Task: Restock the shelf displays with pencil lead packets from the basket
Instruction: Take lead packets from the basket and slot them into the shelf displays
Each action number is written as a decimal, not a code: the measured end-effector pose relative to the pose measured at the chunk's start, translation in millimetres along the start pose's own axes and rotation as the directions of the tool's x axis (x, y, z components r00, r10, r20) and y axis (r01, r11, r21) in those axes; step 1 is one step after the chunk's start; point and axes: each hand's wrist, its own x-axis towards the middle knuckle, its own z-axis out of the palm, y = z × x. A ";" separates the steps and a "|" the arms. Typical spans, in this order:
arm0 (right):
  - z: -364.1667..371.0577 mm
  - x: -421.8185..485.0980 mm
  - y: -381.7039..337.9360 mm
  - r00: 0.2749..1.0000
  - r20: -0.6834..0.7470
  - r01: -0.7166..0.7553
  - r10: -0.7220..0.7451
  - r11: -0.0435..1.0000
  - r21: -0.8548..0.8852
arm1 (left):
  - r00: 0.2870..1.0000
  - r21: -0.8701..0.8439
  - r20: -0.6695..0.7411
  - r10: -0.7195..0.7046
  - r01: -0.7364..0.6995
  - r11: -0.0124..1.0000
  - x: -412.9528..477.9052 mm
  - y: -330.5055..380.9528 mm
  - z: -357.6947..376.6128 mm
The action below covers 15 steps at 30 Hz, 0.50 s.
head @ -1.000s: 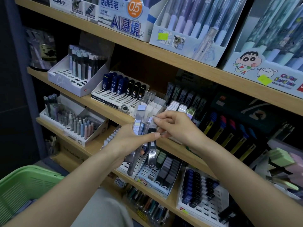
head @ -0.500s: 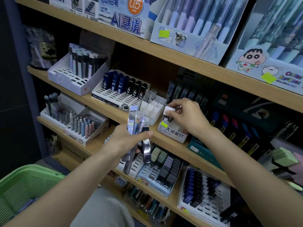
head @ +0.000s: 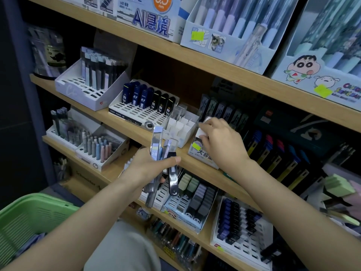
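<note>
Shop shelving: pale wood boards on a dark back wall, several tiers packed w/ stationery displays. Landmark is the white divider box [head: 181,128] on the mid shelf board [head: 117,122].

Just left of divider box sits a slotted tray [head: 136,114] w/ navy & black lead cases upright in its back rows. Further left is a taller white tray [head: 84,89] w/ grey/black packs. On the next board above divider box are pen boxes, and one far right shows a cartoon boy [head: 304,65]. Below it are more slotted trays, erasers & pens.

R hand [head: 220,141] is just right of divider box, fingers curled, pinching a white piece [head: 201,132] at the top of sticker box [head: 197,153], which has a yellow tag on front. L hand [head: 146,167] is below & in front of divider box. It grips a fan of lead packets [head: 156,143], long clear/grey/black tubes, w/ thumb across them. Green basket [head: 29,212] is far down-left of divider box w/ bluish packs in it, blurry.

Hard to make out:
- White piece could be a packet or a box flap, can't tell.
- R hand covers most of sticker box.
- Dark packs behind that hand are blurred.
- Basket & top pen boxes are cut off by the frame edge.
</note>
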 end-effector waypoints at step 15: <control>-8.4 -36.3 -56.7 0.876 0.481 -0.469 0.039 0.309 0.827 | 0.991 -0.222 -0.132 0.030 -0.059 0.973 2.0 1.5 -5.9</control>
